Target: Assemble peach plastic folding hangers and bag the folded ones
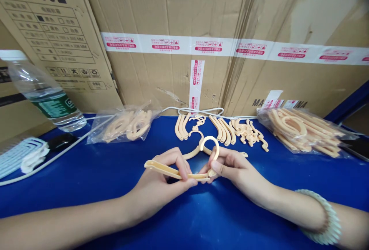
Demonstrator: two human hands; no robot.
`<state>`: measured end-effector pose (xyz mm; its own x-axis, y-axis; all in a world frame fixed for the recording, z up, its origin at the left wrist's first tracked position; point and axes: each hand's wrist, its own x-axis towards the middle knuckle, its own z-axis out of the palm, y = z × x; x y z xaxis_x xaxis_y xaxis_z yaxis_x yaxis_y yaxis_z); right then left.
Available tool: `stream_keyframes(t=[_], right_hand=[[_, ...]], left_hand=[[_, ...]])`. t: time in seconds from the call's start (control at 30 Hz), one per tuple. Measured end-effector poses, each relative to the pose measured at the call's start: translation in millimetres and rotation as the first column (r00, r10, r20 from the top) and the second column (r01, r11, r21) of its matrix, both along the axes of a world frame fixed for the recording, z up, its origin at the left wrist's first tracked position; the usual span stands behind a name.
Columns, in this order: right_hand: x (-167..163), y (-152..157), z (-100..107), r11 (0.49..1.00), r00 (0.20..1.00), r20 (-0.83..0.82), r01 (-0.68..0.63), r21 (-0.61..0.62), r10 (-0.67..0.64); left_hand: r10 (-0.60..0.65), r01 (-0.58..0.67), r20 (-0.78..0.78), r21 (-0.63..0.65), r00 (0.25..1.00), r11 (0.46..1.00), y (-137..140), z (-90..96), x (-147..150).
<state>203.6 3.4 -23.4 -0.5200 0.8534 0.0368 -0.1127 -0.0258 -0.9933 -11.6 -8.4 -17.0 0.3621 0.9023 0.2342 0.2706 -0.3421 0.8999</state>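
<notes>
My left hand (168, 179) is closed round a cream plastic hanger arm (164, 169), whose free end points left. With thumb and fingers, my right hand (230, 167) pinches the base of a cream hanger hook (213, 144), its curve standing upward. The hook's base meets the arm's right end between my hands; whether they are locked together I cannot tell. Just behind my hands a hanger (192, 152) with hook and two spread arms lies on the blue table, partly hidden by my fingers.
Loose hanger arms (221, 130) and a pile of small hooks (249, 131) lie along the back. Clear bags of hanger parts sit left (127, 125) and right (302, 131). A water bottle (49, 96), white cable (66, 148) and cardboard boxes (173, 8) border the blue table (95, 181).
</notes>
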Motion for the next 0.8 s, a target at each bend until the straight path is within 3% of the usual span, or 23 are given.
stream_keyframes(t=[0.47, 0.8], right_hand=[[1.9, -2.4, 1.1, 0.995, 0.993, 0.105, -0.055, 0.084, 0.046], [-0.2, -5.0, 0.2, 0.994, 0.990, 0.138, -0.025, 0.107, 0.010]], left_hand=[[-0.068, 0.076, -0.040, 0.247, 0.997, 0.966, -6.1, -1.6, -4.5], [-0.072, 0.080, -0.055, 0.172, 0.996, 0.982, -6.5, -0.8, -4.7]])
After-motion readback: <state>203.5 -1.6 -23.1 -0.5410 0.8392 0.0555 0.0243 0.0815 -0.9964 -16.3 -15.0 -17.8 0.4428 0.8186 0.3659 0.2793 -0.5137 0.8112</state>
